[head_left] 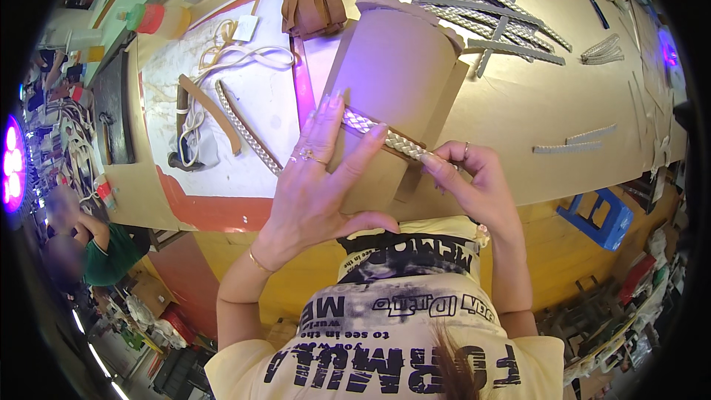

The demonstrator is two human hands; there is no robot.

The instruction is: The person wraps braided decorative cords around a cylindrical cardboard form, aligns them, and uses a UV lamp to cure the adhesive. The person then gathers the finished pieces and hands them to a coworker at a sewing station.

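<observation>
Head view: left hand [318, 178] spreading its fingers wide, fingertips pressing a braided strap [385, 137] against a tan cardboard-coloured piece [392, 74]. Right hand [474, 178] pinching the strap's end, just beyond the left fingertips, above the workbench [503, 111].

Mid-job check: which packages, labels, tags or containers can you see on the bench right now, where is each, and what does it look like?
Small white square paper tag: far left of the bench, beside coiled white cord, above the white work mat.
Translucent plastic bottle with red-orange band and green cap: far left corner, lying on its side.
Tall tan cardboard-coloured sleeve with scalloped top edge: centre, behind both hands, a braided white strap laid across it.
No screens visible.
</observation>
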